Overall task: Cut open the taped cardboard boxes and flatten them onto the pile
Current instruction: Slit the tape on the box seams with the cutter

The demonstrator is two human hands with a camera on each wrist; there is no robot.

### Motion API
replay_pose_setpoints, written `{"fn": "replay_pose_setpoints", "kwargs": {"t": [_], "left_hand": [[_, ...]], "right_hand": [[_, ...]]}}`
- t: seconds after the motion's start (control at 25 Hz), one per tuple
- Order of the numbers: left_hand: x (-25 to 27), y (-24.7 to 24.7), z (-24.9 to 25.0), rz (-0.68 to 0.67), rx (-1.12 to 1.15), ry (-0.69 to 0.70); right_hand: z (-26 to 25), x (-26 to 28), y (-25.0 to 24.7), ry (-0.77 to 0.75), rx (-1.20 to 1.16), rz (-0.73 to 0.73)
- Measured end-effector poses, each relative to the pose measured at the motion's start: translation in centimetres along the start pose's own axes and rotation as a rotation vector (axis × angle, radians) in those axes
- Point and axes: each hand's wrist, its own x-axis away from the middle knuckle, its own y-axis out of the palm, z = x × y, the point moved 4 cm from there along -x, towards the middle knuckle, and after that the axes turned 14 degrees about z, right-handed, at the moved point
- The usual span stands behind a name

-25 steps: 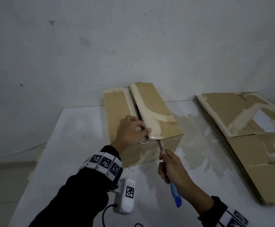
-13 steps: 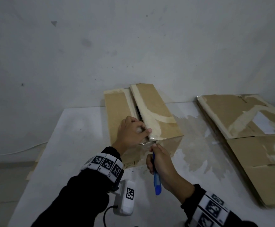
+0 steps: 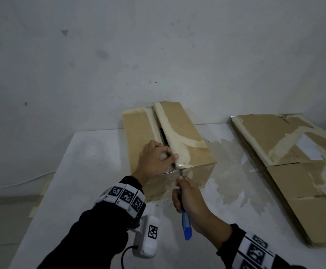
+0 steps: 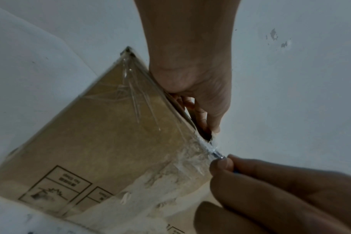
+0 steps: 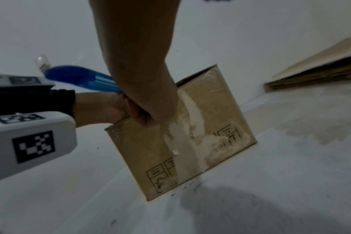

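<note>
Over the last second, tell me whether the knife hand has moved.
Yes. The right hand with the blue knife moved up to the box's near top edge.

dim, flat light; soft blur; wide-angle warp

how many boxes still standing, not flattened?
1: the cardboard box mid-table, by the wall, under the left hand. The flattened pile lies to its right; nothing else visible.
</note>
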Motion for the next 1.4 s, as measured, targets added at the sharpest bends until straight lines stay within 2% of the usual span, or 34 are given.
{"fn": "replay_pose_setpoints", "kwargs": {"t": [0.44,0.64,0.88,0.96,1.08,1.12,1.2,1.28,1.4], "left_hand": [[-0.1,0.1,-0.2,-0.017,0.019,-0.025],[-0.3,-0.1,0.1,0.028,0.294,-0.070],[0.1,-0.1,0.2,0.093,0.261,0.003],[0.2,0.0,0.0,0.131,0.228,-0.001],[0.4,0.5,-0.3,0.205,0.062,0.020],[0.5,0.6,-0.2,0.227,0.009,0.042],[0.8,0.8,0.2,0.279,-0.112,0.144],[1.3,1.2,0.9,0.292,-0.282,0.260],[1.5,1.9,0.9,0.235,-0.410,0.304]], "right_hand": [[0.2,0.2,0.2,0.007,-0.060,-0.018],[0.1,0.9,-0.1,-0.020,0.020,-0.018],[-0.3,0.7,-0.1,-0.094,0.100,-0.113],[0.5,0.7,-2.7,-0.187,0.244,-0.053],[1.6,-0.2,-8.6,-0.472,0.681,0.116],[2.0,-0.8,-10.4,-0.505,0.789,0.182],[2.4,-2.5,-13.2,-0.481,0.858,0.336],[2.3,-5.1,-14.3,-0.391,0.881,0.443],[2.1,-10.0,-13.7,-0.251,0.948,0.427]]}}
